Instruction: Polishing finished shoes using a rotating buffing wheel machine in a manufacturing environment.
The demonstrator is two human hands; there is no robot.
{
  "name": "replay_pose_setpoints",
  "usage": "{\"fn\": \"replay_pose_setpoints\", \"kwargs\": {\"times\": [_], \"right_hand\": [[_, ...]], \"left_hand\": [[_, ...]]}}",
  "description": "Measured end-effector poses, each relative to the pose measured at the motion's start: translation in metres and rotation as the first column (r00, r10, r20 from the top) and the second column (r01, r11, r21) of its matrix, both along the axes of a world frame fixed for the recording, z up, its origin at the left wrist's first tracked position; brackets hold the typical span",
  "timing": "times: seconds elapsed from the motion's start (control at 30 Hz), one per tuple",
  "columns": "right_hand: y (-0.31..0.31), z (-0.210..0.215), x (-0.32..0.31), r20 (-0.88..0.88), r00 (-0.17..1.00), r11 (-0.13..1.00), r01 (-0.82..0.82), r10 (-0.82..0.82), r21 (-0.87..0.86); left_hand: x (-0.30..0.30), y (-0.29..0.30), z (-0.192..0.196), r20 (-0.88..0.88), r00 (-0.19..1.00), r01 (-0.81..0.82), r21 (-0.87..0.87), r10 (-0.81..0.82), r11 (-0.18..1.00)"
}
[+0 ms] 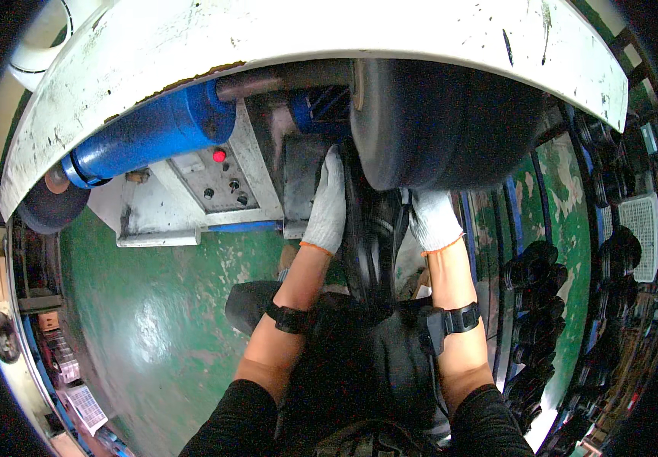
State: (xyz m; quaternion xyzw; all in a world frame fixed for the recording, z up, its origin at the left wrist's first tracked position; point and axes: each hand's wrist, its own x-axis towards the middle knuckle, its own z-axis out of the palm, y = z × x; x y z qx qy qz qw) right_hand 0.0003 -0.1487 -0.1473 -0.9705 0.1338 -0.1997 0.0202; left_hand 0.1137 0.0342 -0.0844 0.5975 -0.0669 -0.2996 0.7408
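Between my two white-gloved hands is a long, glossy black shoe (371, 255), held upright under a large dark buffing wheel (443, 126). My left hand (327, 202) presses flat along the shoe's left side, fingers pointing up toward the wheel. On the opposite side my right hand (433, 218) grips the shoe, its fingers partly hidden behind the wheel's lower edge. The wheel's surface looks smeared, as if spinning. The top end of the shoe disappears beside and beneath the wheel, so contact there is not clear.
A white, scuffed hood (329, 30) arches over the wheel. A blue cylindrical housing (154, 129) carries the shaft, with a smaller wheel (53, 204) at far left. Below it sits a control panel (222, 179) with a red button. Racks of black shoes (535, 270) stand right, near a white crate (640, 236).
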Motion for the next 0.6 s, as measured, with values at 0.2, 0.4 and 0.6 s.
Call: {"fn": "replay_pose_setpoints", "kwargs": {"times": [0.2, 0.4, 0.6], "right_hand": [[0.031, 0.006, 0.021, 0.372, 0.915, 0.301, -0.315, -0.157, 0.9], [-0.024, -0.058, -0.003, 0.094, 0.974, 0.97, 0.192, -0.207, 0.148], [0.041, 0.055, 0.003, 0.391, 0.863, 0.446, -0.227, -0.32, 0.866]], "left_hand": [[0.015, 0.016, -0.016, -0.202, 0.979, -0.062, -0.128, 0.035, 0.99], [-0.014, -0.016, -0.042, 0.062, 0.969, 0.248, -0.263, -0.24, 0.933], [-0.015, -0.003, -0.036, 0.466, 0.83, 0.43, -0.186, -0.306, 0.883]]}}
